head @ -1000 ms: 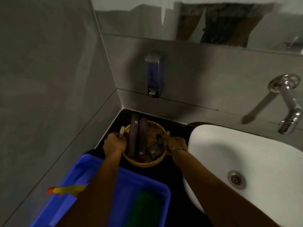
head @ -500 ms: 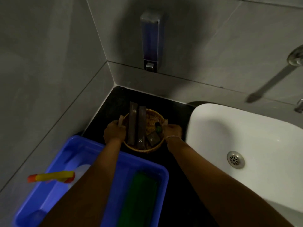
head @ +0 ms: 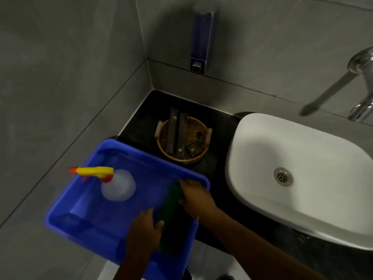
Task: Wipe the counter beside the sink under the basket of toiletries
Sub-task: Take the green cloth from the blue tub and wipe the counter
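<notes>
We look down into the corner of a grey-tiled bathroom, where a round wicker basket (head: 182, 141) of dark toiletry packets (head: 175, 134) sits untouched on the black counter (head: 141, 122), between the side wall and the white basin (head: 298, 172). Both our hands are lower in the picture, over a blue plastic tub (head: 125, 201) that overlaps the counter's near edge. Our left hand (head: 144, 229) hovers with fingers loosely spread above the tub's near side, gripping nothing. Our right hand (head: 196, 198) reaches over the tub's right rim, fingers extended onto a dark green cloth (head: 171, 209) lying along that side; whether they have pinched it we cannot tell through the blur. A clear spray bottle (head: 118, 184) with a yellow and red trigger stands in the tub's left half. A soap dispenser (head: 201, 37) hangs on the back wall, and a chrome tap (head: 363, 81) juts out above the basin
</notes>
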